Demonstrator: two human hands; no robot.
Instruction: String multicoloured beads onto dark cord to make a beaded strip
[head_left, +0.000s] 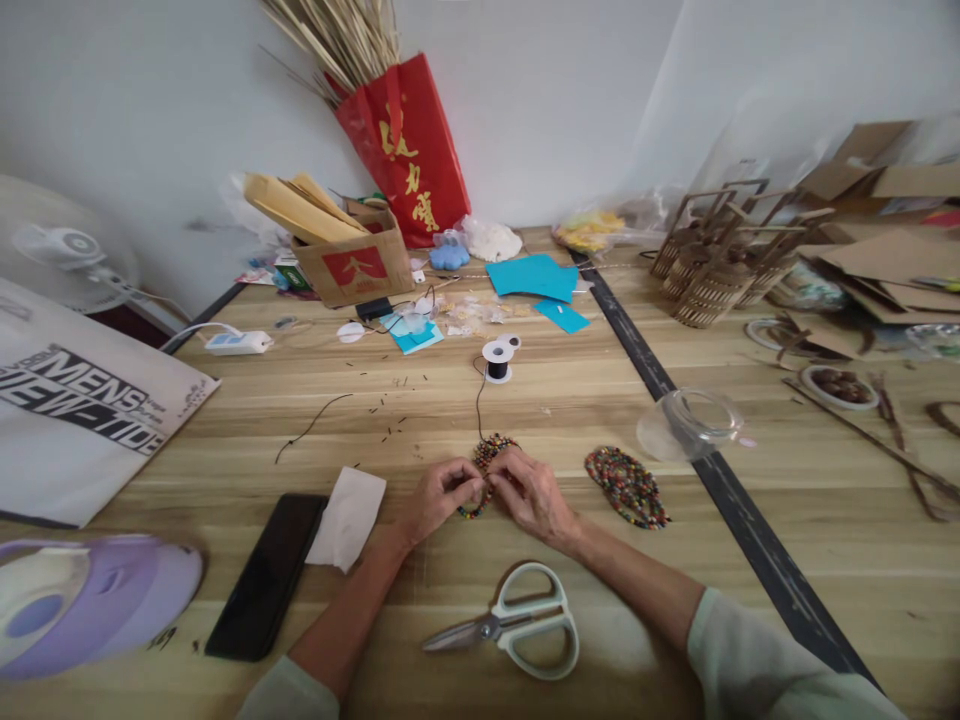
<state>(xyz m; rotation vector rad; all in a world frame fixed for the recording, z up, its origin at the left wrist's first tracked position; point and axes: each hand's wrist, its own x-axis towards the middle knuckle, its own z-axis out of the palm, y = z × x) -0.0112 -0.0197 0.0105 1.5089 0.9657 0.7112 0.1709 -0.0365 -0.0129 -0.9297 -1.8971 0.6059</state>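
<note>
Now, head view | left hand [437, 497] and right hand [529, 490] pinch a small beaded piece [489, 462] between fingertips, low on the wooden table [585, 420] | black thread [478, 400] runs from it up to a spool [498, 361] | finished beaded piece [627, 486] just right | scissors [517, 622] near the wrists | phone [268, 574] and tissue [347, 517] left.

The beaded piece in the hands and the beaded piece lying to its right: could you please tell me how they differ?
The held beaded piece is gripped by the left hand and right hand; the loose beaded piece lies untouched on the table. The held one is partly hidden by fingers and joins a black thread from the spool; the loose one shows whole, with no visible thread. Both are flat, multicoloured beadwork.
</note>
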